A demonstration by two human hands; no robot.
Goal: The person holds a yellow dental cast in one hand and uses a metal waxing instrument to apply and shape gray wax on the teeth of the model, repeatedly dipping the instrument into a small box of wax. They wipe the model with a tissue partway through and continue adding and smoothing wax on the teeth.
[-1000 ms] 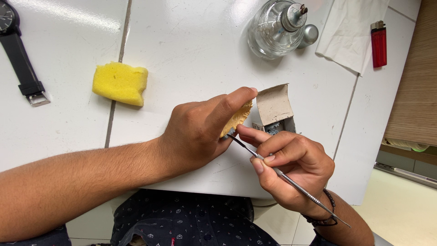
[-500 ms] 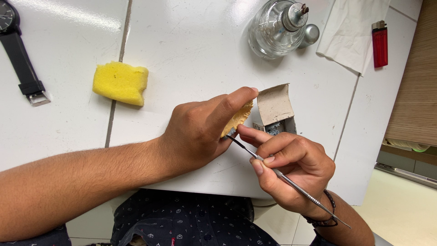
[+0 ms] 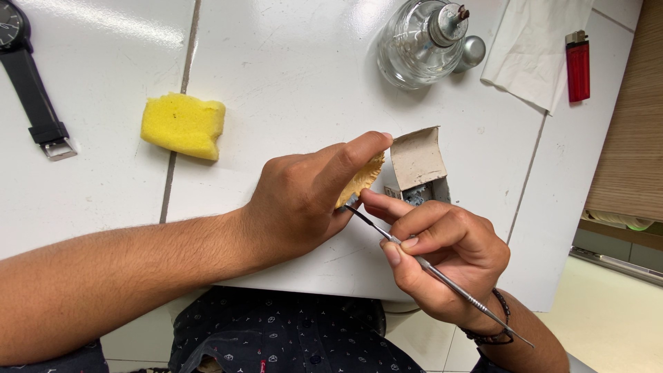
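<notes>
My left hand (image 3: 304,200) grips a small tan, rough-edged piece (image 3: 362,181) between thumb and fingers, just above the near edge of the white tiled counter (image 3: 290,83). Held like a pen in my right hand (image 3: 442,255) is a thin metal instrument (image 3: 442,278), its dark tip touching the underside of the tan piece. Its long handle runs back past my wrist to the lower right. Right behind both hands stands a small open cardboard box (image 3: 418,166), flap up, with small grey-blue items inside.
A yellow sponge (image 3: 184,126) lies at the left of the counter, a black wristwatch (image 3: 27,83) at the far left. At the back stand a glass spirit burner (image 3: 423,41) with a metal cap (image 3: 471,52), a white tissue (image 3: 535,48) and a red lighter (image 3: 578,65).
</notes>
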